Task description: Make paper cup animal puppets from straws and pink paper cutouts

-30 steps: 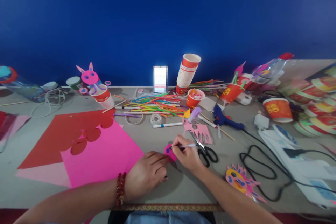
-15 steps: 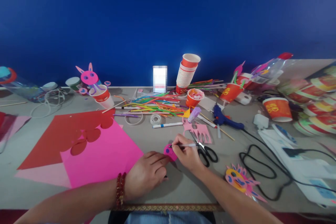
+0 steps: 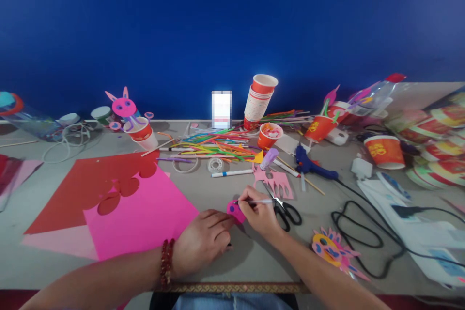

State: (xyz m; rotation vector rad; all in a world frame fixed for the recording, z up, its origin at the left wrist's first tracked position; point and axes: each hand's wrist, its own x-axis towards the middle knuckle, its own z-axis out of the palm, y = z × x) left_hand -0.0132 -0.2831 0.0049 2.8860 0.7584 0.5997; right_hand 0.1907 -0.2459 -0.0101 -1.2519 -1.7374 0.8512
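Note:
A small bright pink paper cutout [image 3: 236,211] with dark blue spots lies on the table between my hands. My left hand [image 3: 207,235], a red bead bracelet at its wrist, rests on the table with its fingertips closed on the cutout's left edge. A slim pen [image 3: 259,201] is pinched in my right hand [image 3: 257,215], its tip at the cutout's face. Just beyond my right hand lie black-handled scissors [image 3: 286,214]. Left of my left hand is a large hot-pink sheet [image 3: 141,208], overlapping a red sheet [image 3: 65,193] with round pieces cut out along its edge.
Pipe cleaners [image 3: 218,145] are piled at the back beside a stack of paper cups [image 3: 258,101]. A blue glue gun [image 3: 314,164] and its black cord [image 3: 363,223] lie to the right. A pink bunny figure [image 3: 124,106] stands in a cup. Near my right forearm is a pink-and-yellow paper figure [image 3: 332,250].

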